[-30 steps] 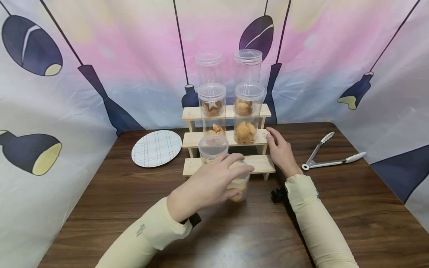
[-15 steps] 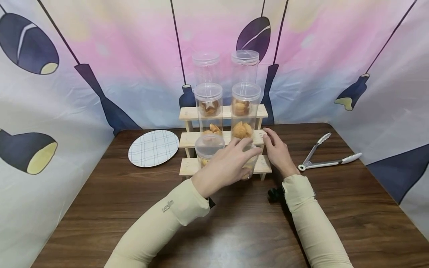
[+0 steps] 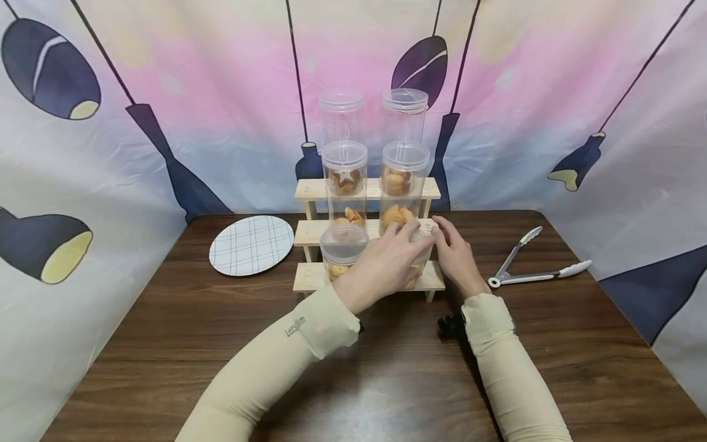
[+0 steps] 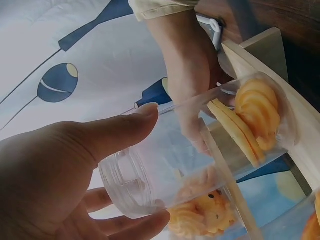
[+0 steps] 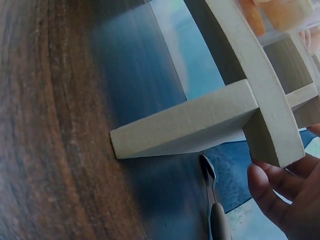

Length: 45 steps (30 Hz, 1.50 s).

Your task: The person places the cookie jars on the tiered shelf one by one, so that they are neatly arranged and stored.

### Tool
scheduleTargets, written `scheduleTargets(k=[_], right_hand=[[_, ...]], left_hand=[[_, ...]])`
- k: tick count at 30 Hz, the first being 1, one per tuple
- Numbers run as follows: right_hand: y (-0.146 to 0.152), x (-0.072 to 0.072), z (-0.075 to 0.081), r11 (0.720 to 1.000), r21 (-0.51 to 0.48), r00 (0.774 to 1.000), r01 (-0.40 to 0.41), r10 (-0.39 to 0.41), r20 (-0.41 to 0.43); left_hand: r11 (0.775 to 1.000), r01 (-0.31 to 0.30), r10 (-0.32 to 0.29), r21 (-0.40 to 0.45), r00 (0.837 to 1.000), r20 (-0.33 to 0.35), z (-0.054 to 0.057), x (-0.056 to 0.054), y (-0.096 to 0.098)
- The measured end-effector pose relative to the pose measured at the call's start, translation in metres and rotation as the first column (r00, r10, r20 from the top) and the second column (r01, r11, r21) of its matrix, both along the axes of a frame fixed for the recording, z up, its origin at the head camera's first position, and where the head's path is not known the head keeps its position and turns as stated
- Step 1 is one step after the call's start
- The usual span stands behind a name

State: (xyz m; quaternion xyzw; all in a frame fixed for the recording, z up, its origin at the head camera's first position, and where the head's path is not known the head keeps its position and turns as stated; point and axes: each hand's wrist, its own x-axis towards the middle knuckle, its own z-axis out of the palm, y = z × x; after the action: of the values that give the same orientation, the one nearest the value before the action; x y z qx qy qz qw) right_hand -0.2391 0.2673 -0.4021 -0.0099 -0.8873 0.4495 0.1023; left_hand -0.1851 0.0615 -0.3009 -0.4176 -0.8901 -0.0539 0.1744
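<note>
My left hand grips a clear lidded jar at its lid end, thumb on one side and fingers on the other. Piped cookies lie in the jar's bottom. The jar stands at the right part of the lowest step of a wooden tiered rack, partly hidden by the hand in the head view. My right hand is at the rack's right end, its fingertips touching the wood; in the right wrist view its fingers lie against the end of a step board.
Beside the held jar stands another cookie jar. More clear jars, such as the middle-step left one, fill the upper steps. A checked plate lies left of the rack. Spread tongs lie to the right. A printed cloth hangs behind.
My left hand has carried the jar from in front of the rack back and right, onto the lowest step. My right hand has stayed at the rack's right end.
</note>
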Motion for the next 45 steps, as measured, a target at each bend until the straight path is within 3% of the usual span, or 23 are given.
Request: scheduleTargets(k=[8, 15, 24, 34, 39, 45], right_hand=[[0.002, -0.002, -0.001, 1.0, 0.009, 1.0, -0.002, 0.002, 0.006], [0.004, -0.003, -0.001, 1.0, 0.005, 1.0, -0.009, 0.009, -0.01], [0.007, -0.003, 0.0, 1.0, -0.001, 1.0, -0.01, 0.01, 0.001], [0.009, -0.002, -0.004, 0.999, 0.024, 1.0, -0.025, 0.025, -0.005], [0.014, 0.0, -0.004, 0.998, 0.037, 0.999, -0.045, 0.045, -0.002], [0.019, 0.001, -0.003, 0.997, 0.046, 0.998, -0.059, 0.058, 0.017]], left_hand=[[1.0, -0.016, 0.013, -0.027, 0.997, -0.078, -0.001, -0.005, 0.002], [0.994, -0.08, 0.07, -0.072, 0.988, -0.136, -0.003, -0.006, 0.005], [0.988, -0.122, 0.11, -0.096, 0.986, -0.123, -0.005, -0.008, 0.009], [0.99, -0.12, 0.112, -0.08, 0.988, -0.103, -0.01, -0.007, 0.01], [0.989, -0.116, 0.11, -0.093, 0.992, -0.067, -0.003, -0.002, 0.004], [1.0, -0.004, 0.002, -0.025, 0.998, -0.058, 0.02, 0.008, -0.022]])
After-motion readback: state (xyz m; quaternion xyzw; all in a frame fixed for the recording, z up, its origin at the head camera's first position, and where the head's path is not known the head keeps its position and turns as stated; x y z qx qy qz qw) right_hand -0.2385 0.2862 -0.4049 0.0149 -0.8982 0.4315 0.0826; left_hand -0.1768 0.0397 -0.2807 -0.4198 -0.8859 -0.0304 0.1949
